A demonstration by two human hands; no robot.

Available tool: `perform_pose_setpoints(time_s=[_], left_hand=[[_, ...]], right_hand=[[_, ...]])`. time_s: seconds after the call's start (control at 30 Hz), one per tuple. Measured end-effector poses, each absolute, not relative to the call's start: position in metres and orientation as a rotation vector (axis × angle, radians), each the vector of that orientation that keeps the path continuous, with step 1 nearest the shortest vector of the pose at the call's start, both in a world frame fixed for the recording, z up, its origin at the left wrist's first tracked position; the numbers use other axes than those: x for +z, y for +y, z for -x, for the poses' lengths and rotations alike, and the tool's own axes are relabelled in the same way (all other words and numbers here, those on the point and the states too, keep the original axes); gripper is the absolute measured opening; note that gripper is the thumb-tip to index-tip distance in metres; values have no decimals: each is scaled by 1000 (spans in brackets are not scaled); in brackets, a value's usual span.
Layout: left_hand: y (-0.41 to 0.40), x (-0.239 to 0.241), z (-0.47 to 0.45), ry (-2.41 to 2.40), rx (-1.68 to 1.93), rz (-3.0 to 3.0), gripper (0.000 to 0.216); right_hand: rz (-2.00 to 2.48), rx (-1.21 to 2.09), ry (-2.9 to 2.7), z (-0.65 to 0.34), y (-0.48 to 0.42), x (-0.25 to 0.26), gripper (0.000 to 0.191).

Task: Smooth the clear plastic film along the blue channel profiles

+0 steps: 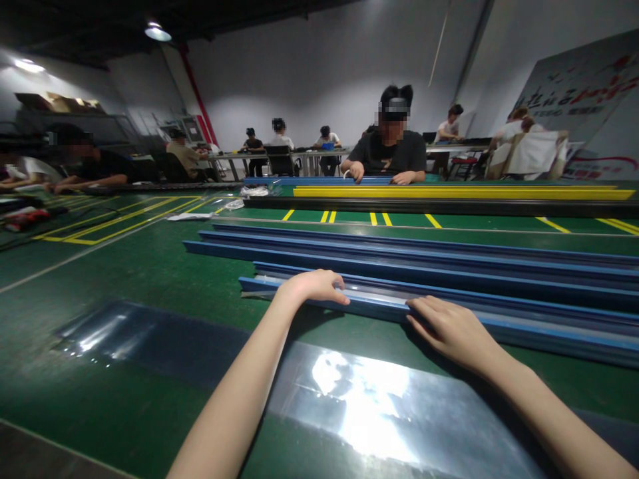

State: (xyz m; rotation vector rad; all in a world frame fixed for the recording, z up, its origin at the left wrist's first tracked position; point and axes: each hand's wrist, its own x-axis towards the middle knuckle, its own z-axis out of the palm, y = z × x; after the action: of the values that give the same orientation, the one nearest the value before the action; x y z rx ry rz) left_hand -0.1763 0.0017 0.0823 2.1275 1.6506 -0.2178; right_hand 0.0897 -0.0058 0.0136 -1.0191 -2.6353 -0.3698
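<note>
My left hand [315,286] lies on the nearest blue rail [549,332], near its left end, fingers curled over its top edge. My right hand [452,327] rests a little to the right on the same rail, fingers bent and pressing on its near edge. A pale strip [374,297] runs along the rail between the two hands. Several more long blue rails [449,256] lie side by side just beyond it on the green floor.
A clear plastic sheet [379,406] lies on the green floor [150,279] under my arms. Farther off lie a yellow rail [459,193] and a black one. A person in a black shirt [392,153] works opposite; others sit at tables behind and to the left.
</note>
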Motion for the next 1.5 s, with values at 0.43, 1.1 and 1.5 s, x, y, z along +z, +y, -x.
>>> perform_pose_setpoints(time_s=[0.43, 1.1, 1.5], left_hand=[[2, 82, 178, 1647, -200, -2133, 47], [4, 81, 183, 1691, -250, -2121, 47], [-10, 52, 191, 1698, 115, -2321, 40]], right_hand=[[1051, -327, -2634, -89, -7, 16, 28], [1036, -331, -2619, -90, -5, 14, 27], [1047, -450, -2593, -88, -6, 13, 29]])
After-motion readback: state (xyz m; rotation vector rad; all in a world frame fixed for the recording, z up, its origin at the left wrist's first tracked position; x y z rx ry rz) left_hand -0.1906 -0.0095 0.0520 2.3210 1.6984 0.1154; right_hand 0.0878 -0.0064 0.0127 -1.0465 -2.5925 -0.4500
